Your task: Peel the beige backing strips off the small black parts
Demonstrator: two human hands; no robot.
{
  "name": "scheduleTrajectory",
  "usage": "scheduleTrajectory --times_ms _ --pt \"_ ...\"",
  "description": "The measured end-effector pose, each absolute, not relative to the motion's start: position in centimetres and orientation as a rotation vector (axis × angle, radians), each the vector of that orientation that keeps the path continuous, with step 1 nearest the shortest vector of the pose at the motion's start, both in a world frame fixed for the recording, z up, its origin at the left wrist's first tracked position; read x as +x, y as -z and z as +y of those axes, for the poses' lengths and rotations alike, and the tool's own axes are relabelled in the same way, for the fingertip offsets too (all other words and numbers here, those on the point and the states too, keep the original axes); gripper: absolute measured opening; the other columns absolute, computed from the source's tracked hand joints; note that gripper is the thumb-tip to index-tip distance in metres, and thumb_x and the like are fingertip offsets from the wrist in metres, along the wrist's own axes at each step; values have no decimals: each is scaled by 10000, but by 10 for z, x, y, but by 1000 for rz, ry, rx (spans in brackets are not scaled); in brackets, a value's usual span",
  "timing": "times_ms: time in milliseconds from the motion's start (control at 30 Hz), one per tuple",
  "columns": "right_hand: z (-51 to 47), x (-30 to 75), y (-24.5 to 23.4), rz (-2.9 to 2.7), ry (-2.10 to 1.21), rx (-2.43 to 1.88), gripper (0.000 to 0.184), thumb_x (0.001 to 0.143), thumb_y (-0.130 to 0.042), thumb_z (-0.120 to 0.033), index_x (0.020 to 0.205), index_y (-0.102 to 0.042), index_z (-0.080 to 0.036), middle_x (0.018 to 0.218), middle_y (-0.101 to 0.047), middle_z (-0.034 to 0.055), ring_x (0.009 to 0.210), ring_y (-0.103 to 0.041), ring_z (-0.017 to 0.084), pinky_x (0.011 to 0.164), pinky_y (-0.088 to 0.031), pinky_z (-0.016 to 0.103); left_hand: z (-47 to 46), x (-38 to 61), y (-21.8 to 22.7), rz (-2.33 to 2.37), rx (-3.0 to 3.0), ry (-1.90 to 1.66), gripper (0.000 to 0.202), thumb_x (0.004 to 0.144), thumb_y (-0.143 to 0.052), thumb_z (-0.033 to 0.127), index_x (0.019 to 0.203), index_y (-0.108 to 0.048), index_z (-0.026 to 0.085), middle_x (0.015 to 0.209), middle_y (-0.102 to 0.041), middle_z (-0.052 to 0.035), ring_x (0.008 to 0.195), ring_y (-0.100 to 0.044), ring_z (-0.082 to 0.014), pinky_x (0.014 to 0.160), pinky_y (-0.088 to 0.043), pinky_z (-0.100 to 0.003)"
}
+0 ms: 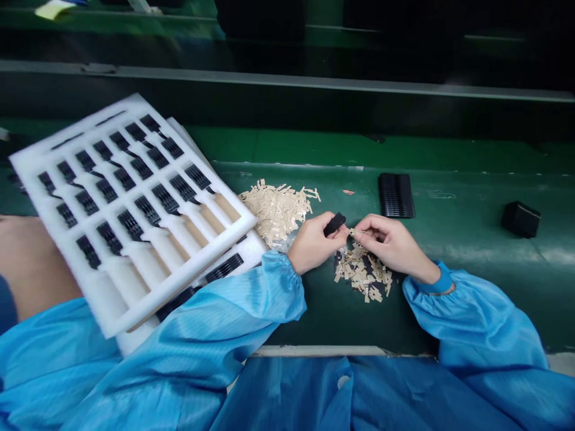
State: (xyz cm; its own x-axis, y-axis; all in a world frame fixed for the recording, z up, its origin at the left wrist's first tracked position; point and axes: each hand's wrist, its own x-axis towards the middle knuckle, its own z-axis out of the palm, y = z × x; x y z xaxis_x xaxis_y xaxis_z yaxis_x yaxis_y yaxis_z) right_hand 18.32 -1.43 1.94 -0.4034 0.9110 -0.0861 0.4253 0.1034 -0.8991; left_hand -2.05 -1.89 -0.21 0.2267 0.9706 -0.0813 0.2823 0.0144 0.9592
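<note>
Black connector point(335, 224) sits pinched in the left hand point(312, 244), right of the foam tray point(179, 281), while the right hand point(390, 239) pinches a tiny brass terminal point(353, 232) at its end. Rows of connectors point(130, 224) fill the tray; two piles of loose terminals point(363, 272) lie right of it.

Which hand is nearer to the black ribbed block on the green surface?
Right. The right hand is just below the black ribbed block in view, not touching it; the left hand is farther, below and to its left.
</note>
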Motion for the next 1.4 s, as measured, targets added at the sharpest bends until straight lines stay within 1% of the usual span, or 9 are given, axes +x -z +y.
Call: scheduleTrajectory --times_ms 267,400,633,833,933,1033,1200,1300,1400 --pt "-17 178 -20 -1963 -1066 -1214 169 935 -640 -285 831 -722 -180 778 -644 35 609 -504 120 530 -367 276 -21 -18 0 1246 1329 -862 234 870 -658 413 964 -630 200 600 -450 77 454 -456 -74 408 -347 -194" --pt "-21 175 -15 -2026 -795 -1188 133 933 -619 -216 856 -723 -186 785 -660 31 565 -472 106 533 -375 280 -22 -18 2 1285 1543 -863 236 904 -613 385 774 -606 188 617 -491 46 547 -478 -86 499 -355 -209" --pt "-27 173 -14 -2122 -708 -1175 169 965 -565 -257 910 -720 -216 826 -673 54 664 -552 154 610 -435 307 -26 -16 4 1348 1886 -971 296 826 -589 193 613 -383 203 569 -380 62 557 -384 -92 575 -313 -249" --pt "-20 175 -17 -1869 -805 -1375 172 916 -620 -275 793 -709 -195 746 -645 38 569 -471 130 522 -365 297 -17 -24 1 1576 1590 -1083 193 857 -605 264 707 -497 208 573 -427 61 548 -438 -102 565 -328 -251" --pt "-18 175 -18 -1810 -805 -1417 162 893 -635 -264 774 -716 -190 716 -626 30 569 -470 130 517 -352 293 -9 -30 2 1695 1384 -1212 83 821 -634 190 860 -562 206 611 -439 70 568 -465 -104 608 -379 -247" --pt "-18 175 -18 -1853 -820 -1389 153 892 -635 -253 778 -711 -186 720 -615 24 575 -463 126 528 -356 291 -9 -31 2 1638 1362 -1264 209 815 -625 133 1009 -591 201 631 -436 77 584 -472 -102 647 -409 -243" --pt "-18 177 -17 -1931 -831 -1337 181 939 -601 -285 817 -694 -190 767 -636 36 596 -486 130 536 -364 294 -21 -23 -2 1317 1527 -1023 204 922 -603 310 1081 -682 207 755 -622 18 658 -551 -124 657 -442 -255" --pt "-18 178 -16 -1982 -878 -1288 180 958 -586 -288 846 -694 -197 805 -650 40 601 -492 130 540 -373 297 -23 -21 -1 1230 1562 -962 197 920 -622 345 1042 -690 206 897 -712 -8 769 -621 -140 728 -473 -262" --pt "-20 177 -16 -2006 -851 -1275 145 963 -584 -272 902 -697 -205 848 -653 40 600 -487 129 547 -387 301 -22 -20 2 1269 1529 -975 181 904 -645 369 911 -667 189 770 -672 15 707 -602 -124 663 -451 -240"
